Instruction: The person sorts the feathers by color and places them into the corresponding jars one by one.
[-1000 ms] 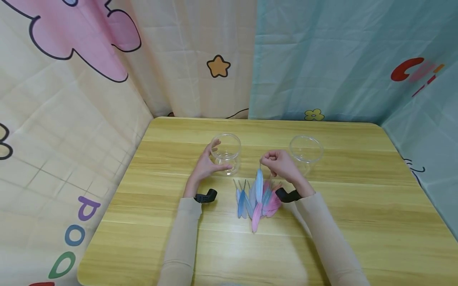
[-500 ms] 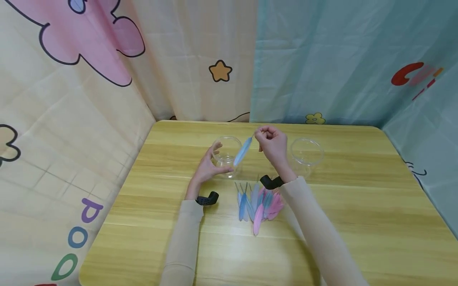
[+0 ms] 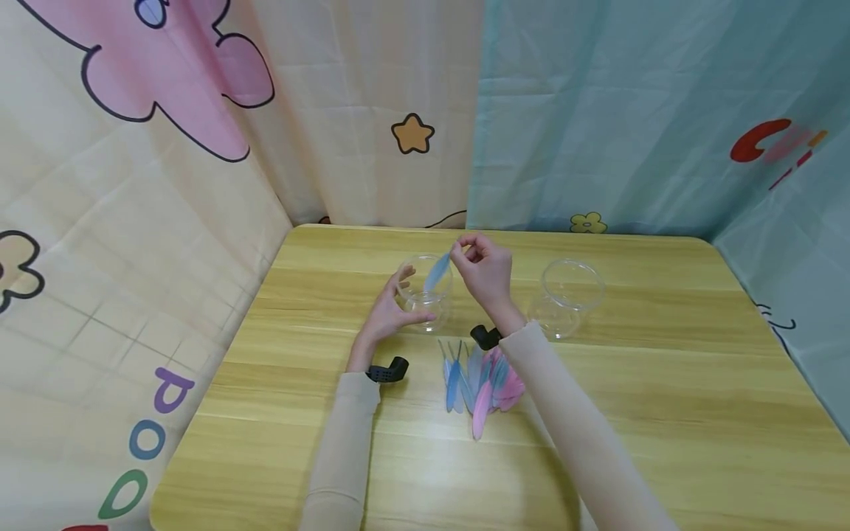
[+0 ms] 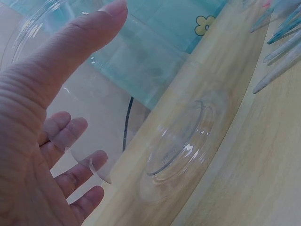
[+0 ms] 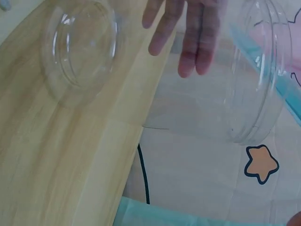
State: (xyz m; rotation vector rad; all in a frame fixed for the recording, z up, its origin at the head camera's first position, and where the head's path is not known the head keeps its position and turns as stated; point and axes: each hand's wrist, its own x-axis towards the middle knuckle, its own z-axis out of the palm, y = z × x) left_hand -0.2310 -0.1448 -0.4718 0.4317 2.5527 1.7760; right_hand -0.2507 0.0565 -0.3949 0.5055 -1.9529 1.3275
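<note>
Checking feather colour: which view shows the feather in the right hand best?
The head view: the light blue feather hangs from the right hand over the clear plastic jar. Neither wrist view shows it clearly.

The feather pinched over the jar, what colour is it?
Light blue; the feather shows best in the head view.
</note>
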